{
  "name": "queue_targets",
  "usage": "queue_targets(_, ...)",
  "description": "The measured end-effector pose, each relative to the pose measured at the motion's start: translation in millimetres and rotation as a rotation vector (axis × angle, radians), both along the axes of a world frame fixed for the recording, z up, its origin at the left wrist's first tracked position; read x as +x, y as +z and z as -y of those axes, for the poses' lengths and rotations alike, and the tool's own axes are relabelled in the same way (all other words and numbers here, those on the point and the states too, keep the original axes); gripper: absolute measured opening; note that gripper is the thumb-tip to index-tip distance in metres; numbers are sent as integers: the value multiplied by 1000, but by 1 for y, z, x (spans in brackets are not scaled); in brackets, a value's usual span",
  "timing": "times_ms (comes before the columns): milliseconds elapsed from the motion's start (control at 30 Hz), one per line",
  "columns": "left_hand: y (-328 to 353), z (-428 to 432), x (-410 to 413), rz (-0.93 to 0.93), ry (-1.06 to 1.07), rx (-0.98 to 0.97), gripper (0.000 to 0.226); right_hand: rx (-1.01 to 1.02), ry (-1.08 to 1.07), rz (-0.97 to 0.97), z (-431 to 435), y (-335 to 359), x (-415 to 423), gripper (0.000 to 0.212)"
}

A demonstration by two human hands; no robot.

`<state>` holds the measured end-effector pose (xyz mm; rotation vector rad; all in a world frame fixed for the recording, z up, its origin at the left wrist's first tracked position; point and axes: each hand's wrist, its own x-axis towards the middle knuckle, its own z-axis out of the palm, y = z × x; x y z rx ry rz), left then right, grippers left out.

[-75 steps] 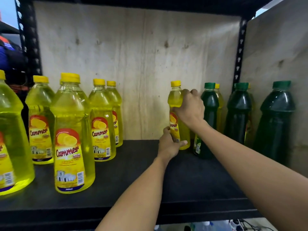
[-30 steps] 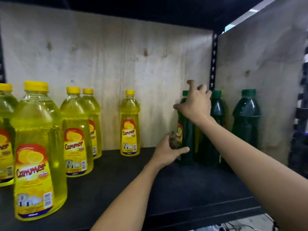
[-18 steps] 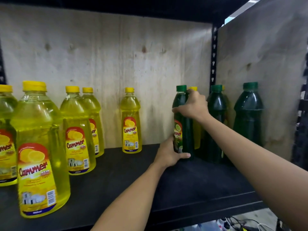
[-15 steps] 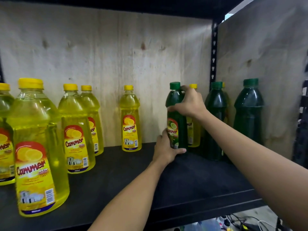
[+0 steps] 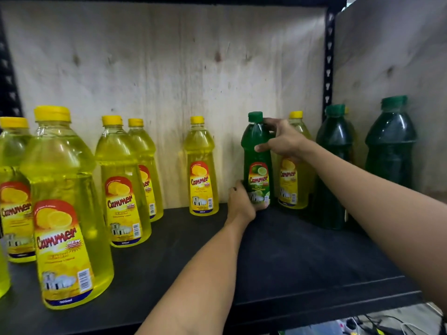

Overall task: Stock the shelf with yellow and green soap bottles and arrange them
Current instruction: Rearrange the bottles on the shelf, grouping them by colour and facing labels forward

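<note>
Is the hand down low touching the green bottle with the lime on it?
Touching. The head view shows the left hand with its fingers curled round the base of the green bottle, with no gap between them.

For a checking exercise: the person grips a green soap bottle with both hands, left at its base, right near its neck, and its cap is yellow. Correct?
No: in the head view the green soap bottle has a green cap, not yellow. The left hand at its base and right hand near its neck are correct.

Glossy plastic bottles point(image 5: 258, 163), matt black shelf point(image 5: 290, 257)
</note>
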<state>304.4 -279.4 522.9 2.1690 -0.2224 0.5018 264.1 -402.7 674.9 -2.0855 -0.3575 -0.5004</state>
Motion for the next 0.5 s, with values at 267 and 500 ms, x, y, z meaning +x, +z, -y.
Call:
queue_targets(267,-3,3,7,7,-20,30,80,-27,-19,-113,0,4,18,64)
queue_targets(500,-3,7,9,-38,-25,19,71,107,32,-162,4,-1,29,65)
